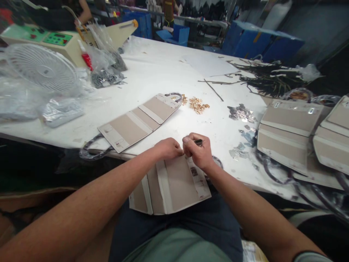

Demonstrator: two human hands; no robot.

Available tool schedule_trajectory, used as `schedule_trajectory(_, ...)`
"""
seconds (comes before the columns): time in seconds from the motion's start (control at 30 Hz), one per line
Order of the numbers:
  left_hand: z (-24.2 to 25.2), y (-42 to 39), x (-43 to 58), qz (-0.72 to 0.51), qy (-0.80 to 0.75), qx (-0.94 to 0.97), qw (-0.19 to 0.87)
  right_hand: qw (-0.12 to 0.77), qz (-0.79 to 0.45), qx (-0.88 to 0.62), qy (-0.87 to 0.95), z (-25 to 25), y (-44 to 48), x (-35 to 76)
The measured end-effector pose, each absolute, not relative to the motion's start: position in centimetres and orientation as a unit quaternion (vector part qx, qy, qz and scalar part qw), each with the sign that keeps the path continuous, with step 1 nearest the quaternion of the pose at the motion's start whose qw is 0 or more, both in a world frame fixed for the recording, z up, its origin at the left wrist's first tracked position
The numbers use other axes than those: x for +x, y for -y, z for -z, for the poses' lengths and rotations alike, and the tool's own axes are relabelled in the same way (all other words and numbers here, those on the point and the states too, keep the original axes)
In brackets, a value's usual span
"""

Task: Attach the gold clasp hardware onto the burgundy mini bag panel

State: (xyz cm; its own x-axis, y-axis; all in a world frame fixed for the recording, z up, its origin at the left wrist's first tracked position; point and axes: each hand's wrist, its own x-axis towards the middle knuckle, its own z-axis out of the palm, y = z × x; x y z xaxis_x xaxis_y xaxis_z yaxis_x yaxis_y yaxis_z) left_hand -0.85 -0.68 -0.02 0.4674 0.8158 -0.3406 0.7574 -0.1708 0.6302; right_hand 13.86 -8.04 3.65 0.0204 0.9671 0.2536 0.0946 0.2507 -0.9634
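A beige and white bag panel (171, 185) hangs over the table's front edge onto my lap. My left hand (169, 148) pinches its top edge with closed fingers. Right beside it my right hand (198, 150) is closed on a thin dark tool (199, 142) held at the same edge. A second flat bag panel (140, 122) with dark handles lies on the table ahead to the left. A small heap of gold metal fittings (198, 104) sits just beyond my hands.
Silver metal pieces (241, 113) lie scattered to the right, next to a stack of finished panels (294, 131). Dark strips (267, 78) are piled at the far right. A white fan guard (40, 69), plastic bags and a beige machine (54, 38) crowd the left side.
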Motion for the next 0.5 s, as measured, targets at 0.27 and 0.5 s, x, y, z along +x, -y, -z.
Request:
schedule_trajectory(0.27,-0.9,1.0,-0.8,0.021,-0.517,0.777,0.359,0.567,-0.389,-0.483,0.543,-3.8,7.9,14.7)
schedule_trajectory(0.5,-0.4,1.0,-0.8,0.004,-0.515,0.774,0.369,0.613,-0.400,-0.452,0.510,-3.1,8.2,15.1)
